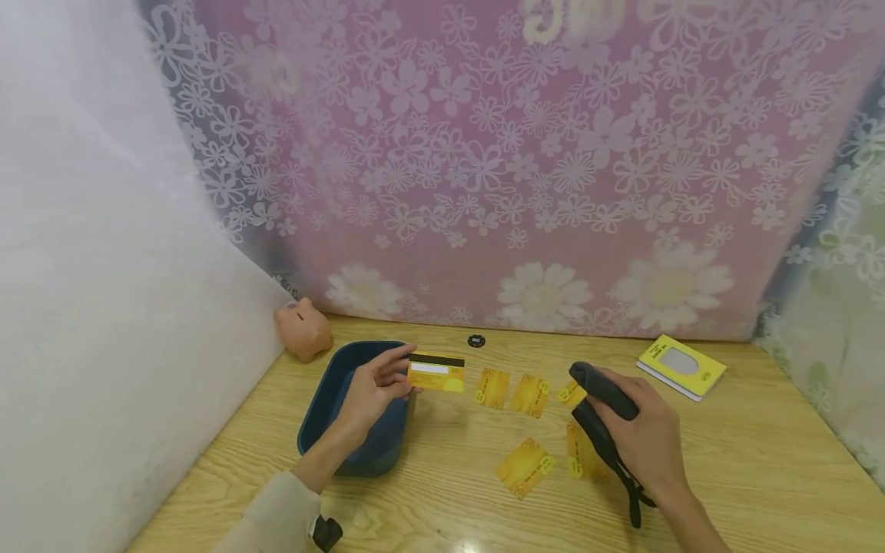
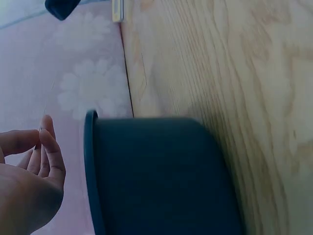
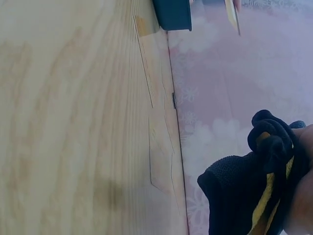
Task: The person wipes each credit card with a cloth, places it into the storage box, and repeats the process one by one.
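Note:
An orange card (image 1: 437, 372) with a dark stripe and a white strip is pinched between the thumb and fingers of the left hand (image 1: 369, 392), above the right rim of a dark blue bin (image 1: 325, 384). The right hand (image 1: 646, 430) grips a bunched black cloth (image 1: 604, 392) with yellow edging, seen in the right wrist view. Several orange cards lie on the table, among them one (image 1: 492, 388) near the held card, another (image 1: 531, 395) beside it and one (image 1: 525, 467) nearer the front; two are partly hidden by the cloth and right hand.
A pink piggy bank (image 1: 304, 330) stands behind the bin at the left. On the wooden table (image 1: 442, 499), a black round chip (image 1: 476, 340) lies near the back edge and a yellow-and-white packet (image 1: 681, 365) at the back right. A flowered curtain (image 1: 484, 169) hangs behind.

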A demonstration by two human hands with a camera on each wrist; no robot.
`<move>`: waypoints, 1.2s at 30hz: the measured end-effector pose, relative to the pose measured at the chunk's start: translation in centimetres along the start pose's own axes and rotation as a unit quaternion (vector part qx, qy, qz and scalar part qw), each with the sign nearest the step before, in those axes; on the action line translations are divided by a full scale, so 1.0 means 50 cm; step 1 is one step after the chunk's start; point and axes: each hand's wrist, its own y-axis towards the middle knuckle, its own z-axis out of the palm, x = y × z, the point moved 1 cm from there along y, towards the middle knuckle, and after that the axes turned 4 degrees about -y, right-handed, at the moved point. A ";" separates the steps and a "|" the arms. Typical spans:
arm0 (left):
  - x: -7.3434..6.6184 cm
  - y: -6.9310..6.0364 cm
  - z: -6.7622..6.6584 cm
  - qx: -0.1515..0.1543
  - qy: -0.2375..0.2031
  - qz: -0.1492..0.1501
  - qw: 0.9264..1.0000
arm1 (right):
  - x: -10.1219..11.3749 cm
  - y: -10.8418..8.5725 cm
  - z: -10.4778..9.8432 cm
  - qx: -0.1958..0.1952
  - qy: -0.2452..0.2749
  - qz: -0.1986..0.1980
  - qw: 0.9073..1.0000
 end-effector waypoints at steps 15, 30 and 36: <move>0.018 0.030 -0.100 -0.062 0.067 -0.053 0.994 | -0.029 -0.001 -0.018 0.007 -0.010 0.034 0.999; 0.062 0.032 -0.130 -0.077 0.162 -0.103 0.978 | -0.034 -0.005 -0.023 0.008 -0.018 0.044 0.999; 0.079 0.035 -0.127 -0.043 0.177 -0.115 0.977 | -0.036 -0.006 -0.023 0.008 -0.024 0.054 0.998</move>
